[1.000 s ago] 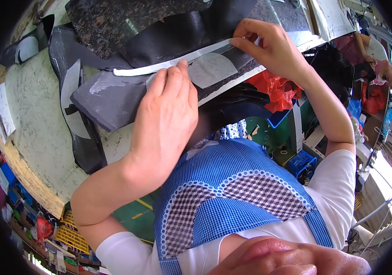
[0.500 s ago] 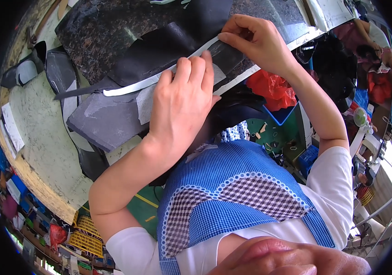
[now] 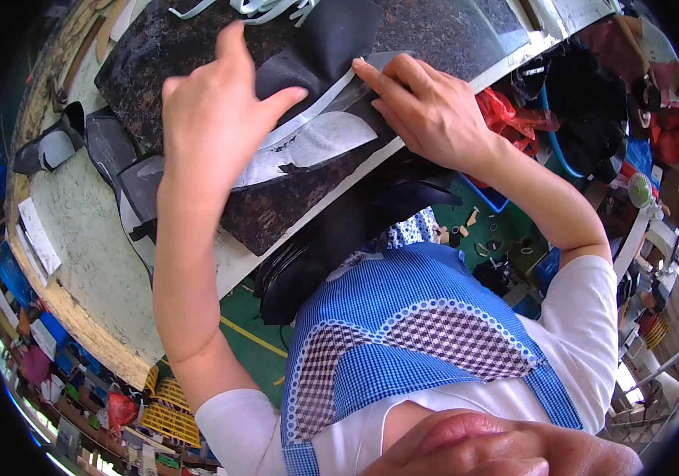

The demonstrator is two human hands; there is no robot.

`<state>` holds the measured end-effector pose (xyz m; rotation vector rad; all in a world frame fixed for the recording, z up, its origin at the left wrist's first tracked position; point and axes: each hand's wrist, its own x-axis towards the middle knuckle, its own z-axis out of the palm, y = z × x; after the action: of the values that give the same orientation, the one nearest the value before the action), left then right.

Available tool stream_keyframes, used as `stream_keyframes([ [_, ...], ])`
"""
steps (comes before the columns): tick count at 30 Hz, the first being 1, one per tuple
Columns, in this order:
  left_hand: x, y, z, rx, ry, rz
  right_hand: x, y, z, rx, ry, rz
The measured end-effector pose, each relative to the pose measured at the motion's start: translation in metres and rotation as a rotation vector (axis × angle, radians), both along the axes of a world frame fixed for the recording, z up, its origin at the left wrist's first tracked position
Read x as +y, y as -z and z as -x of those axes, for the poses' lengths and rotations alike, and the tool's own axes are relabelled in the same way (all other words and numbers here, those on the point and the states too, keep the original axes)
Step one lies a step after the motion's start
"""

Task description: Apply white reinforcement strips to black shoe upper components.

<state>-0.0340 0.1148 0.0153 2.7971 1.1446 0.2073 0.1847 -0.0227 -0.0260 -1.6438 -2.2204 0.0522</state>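
Observation:
A curved white strip [image 3: 308, 115] runs along the edge of a black sheet piece [image 3: 343, 36] that looks like leather. A piece with a pale grey backing [image 3: 331, 136] lies along the near side of the strip. My right hand [image 3: 439, 111] is closed, its fingertips pinching the upper end of the strip. Over the left part of the work, my left hand [image 3: 209, 119] is open, with thumb and index finger spread wide. Its palm hides the lower end of the strip. Everything rests on a dark speckled stone slab [image 3: 276, 210].
Loose white strips [image 3: 272, 8] lie at the slab's far edge. Dark cut pieces [image 3: 105, 147] sit on the worn table [image 3: 78, 222] to the left. Stacked black sheets [image 3: 316, 254] hang near my lap. A red plastic bag [image 3: 506, 115] is beyond the table edge, on the right.
My left hand has lifted off the strip, moved left and away from me, and spread open. My right hand has shifted nearer and left, still at the strip's end. The piece has turned.

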Motion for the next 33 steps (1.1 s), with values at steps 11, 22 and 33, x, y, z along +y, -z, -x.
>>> stream_keyframes([
  [11,-0.098,0.024,0.002,-0.014,0.409,-0.234,0.074,-0.051,-0.05,0.93,0.554,1.161],
  [22,-0.125,0.013,-0.015,0.413,0.282,-0.343,0.017,-0.009,-0.017,-0.102,-0.302,-0.187],
  [33,-0.04,-0.022,0.061,0.038,0.151,0.097,0.028,-0.008,0.018,0.669,-0.175,0.385],
])
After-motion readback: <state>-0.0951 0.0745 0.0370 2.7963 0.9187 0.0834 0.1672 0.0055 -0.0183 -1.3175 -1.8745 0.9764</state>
